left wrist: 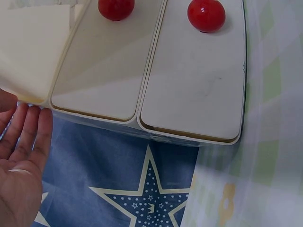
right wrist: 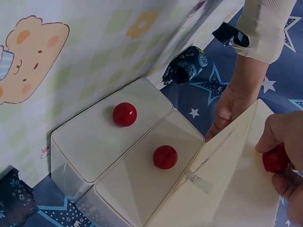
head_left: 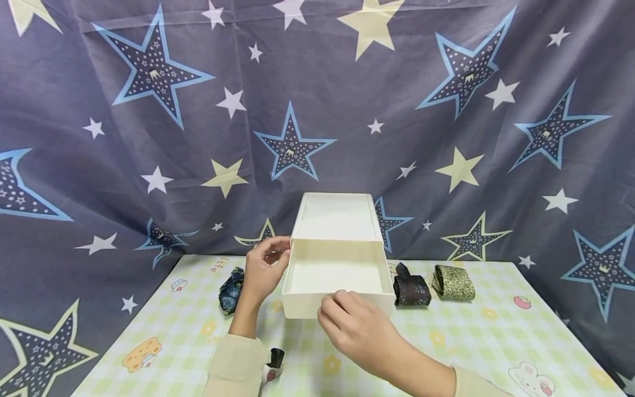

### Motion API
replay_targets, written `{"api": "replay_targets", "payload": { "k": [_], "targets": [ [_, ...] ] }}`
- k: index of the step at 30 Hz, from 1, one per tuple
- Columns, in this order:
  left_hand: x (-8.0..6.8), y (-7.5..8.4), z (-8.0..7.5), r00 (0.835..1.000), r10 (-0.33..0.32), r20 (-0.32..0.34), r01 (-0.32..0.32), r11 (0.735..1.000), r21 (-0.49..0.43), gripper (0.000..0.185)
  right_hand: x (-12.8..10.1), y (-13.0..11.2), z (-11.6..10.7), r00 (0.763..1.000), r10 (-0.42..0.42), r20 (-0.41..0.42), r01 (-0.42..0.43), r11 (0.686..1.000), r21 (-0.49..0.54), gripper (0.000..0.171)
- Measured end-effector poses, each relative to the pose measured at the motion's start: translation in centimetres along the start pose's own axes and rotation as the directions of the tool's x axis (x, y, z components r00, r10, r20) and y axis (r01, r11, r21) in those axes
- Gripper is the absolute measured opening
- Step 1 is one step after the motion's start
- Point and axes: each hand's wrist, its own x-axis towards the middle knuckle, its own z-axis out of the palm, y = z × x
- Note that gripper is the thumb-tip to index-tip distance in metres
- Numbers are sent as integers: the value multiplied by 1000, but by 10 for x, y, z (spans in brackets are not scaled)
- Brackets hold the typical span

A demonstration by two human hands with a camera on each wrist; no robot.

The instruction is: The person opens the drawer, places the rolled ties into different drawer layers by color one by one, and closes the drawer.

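Note:
A white drawer cabinet stands on the table with its top drawer pulled out; the drawer's visible inside holds nothing. My right hand is at the drawer's front. In the right wrist view its thumb and fingers pinch the red round knob. My left hand touches the cabinet's left side near the top, its fingers fairly straight in the left wrist view. Below, two closed drawers show their own red knobs, the middle knob and the bottom knob.
A dark blue patterned roll of cloth lies left of the cabinet. To the right sit a dark rolled necktie and a green-gold patterned roll. A star-printed curtain hangs behind the checked tablecloth.

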Motion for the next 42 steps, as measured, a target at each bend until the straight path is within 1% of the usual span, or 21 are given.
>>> {"api": "replay_targets", "payload": {
  "k": [8, 15, 20, 24, 27, 29, 31, 36, 40, 42],
  "targets": [
    [0, 0, -1, 1000, 0, 2, 0, 1000, 7, 25, -1, -4, -3, 1000, -9, 4, 9, 1000, 18, 39],
    [0, 3, -1, 1000, -6, 2, 6, 1000, 13, 25, -1, -5, -5, 1000, -23, -6, 23, 1000, 11, 37],
    [0, 4, -1, 1000, -13, 4, 13, 1000, 16, 25, 0, -6, -6, 1000, -17, -13, 17, 1000, 20, 38],
    [0, 4, -1, 1000, -19, 6, 19, 1000, 9, 25, -3, -7, -7, 1000, -4, 5, 4, 999, 42, 40],
    [0, 4, -1, 1000, -12, 4, 12, 1000, 6, 25, -5, -7, -10, 1000, 3, 17, -4, 999, 47, 38],
    [0, 3, -1, 1000, -7, 1, 7, 1000, 8, 25, -5, -6, -12, 1000, 8, 4, -8, 999, 47, 34],
    [0, 2, -1, 1000, -6, -2, 6, 1000, 8, 25, -5, -3, -13, 999, 10, -31, -9, 999, 46, 29],
    [-1, 1, -1, 1000, -19, 5, 19, 1000, -2, 24, -5, 4, -19, 994, 55, -98, -48, 996, 70, 24],
    [0, 3, -1, 1000, -20, 7, 20, 1000, 4, 24, -7, 13, -23, 989, 98, -113, -87, 992, 96, 21],
    [0, 3, -1, 1000, -18, 4, 18, 1000, 8, 24, -9, 18, -25, 987, 125, -106, -111, 986, 123, 22]
  ]
}}
